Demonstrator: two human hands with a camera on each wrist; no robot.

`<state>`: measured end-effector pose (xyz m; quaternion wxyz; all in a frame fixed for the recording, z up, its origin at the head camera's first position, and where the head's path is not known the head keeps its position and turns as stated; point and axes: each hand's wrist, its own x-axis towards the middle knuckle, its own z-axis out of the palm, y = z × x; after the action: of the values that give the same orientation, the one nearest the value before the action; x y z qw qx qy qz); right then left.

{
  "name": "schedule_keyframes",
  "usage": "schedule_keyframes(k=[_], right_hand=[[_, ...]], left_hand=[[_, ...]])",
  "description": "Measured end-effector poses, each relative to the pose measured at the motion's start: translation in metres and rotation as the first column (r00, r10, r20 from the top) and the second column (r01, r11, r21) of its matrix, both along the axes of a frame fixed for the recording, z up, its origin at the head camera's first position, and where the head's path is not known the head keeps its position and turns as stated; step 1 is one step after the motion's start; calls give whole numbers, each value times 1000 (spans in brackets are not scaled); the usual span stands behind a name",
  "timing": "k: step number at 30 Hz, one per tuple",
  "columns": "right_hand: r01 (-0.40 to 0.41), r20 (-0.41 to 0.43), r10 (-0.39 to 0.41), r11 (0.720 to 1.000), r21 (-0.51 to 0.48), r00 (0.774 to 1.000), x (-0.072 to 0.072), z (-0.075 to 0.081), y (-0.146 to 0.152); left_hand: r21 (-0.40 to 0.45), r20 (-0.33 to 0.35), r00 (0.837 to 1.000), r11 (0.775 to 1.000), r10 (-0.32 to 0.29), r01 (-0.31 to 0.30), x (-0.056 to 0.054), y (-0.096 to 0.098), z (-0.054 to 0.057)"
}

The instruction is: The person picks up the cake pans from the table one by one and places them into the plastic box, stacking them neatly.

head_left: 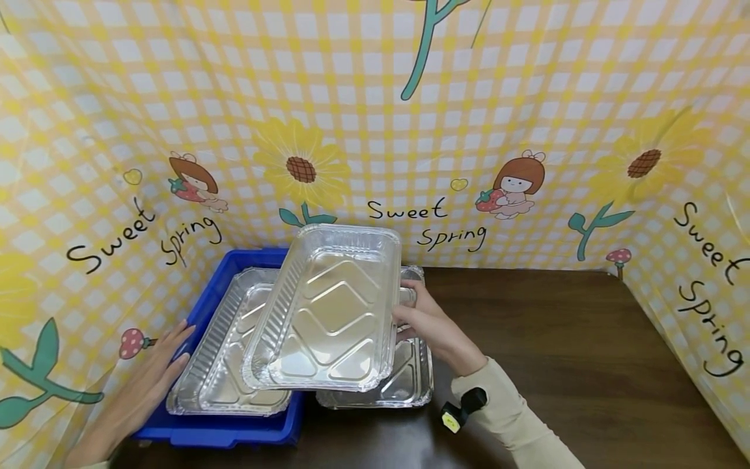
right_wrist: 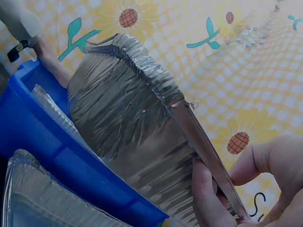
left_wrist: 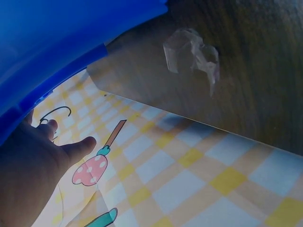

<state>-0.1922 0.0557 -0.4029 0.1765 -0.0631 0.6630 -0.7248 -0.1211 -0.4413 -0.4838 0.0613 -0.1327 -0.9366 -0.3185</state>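
My right hand (head_left: 432, 324) pinches the right rim of a shiny rectangular foil tray (head_left: 336, 306), thumb and fingers on either side of the edge in the right wrist view. That tray is held tilted above the gap between a blue plastic bin (head_left: 202, 435) and a second foil tray (head_left: 404, 384) on the table. Inside the bin lies another foil tray (head_left: 231, 365), partly covered by the held one. Along the bin's left side, my left hand (head_left: 143, 384) rests with fingers extended; in the left wrist view its fingertips are hidden behind the bin.
The dark wooden table (head_left: 556, 365) extends to the right. Yellow checked cloth (head_left: 375, 130) walls the back and both sides. A scrap of clear plastic (left_wrist: 191, 54) shows near the bin in the left wrist view.
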Motion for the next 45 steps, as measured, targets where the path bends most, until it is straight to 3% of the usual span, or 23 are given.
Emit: schedule_keyframes(k=[31,45], right_hand=[[-39,7,39,999,-33,999,-14,9,-62],[-22,0,22,999,-35,1000,-15,-5,-94]], left_hand=[[-6,2,1000,1000,7,-7,-1,2,2],[-50,-48,999,999,7,-9,0,2,0]])
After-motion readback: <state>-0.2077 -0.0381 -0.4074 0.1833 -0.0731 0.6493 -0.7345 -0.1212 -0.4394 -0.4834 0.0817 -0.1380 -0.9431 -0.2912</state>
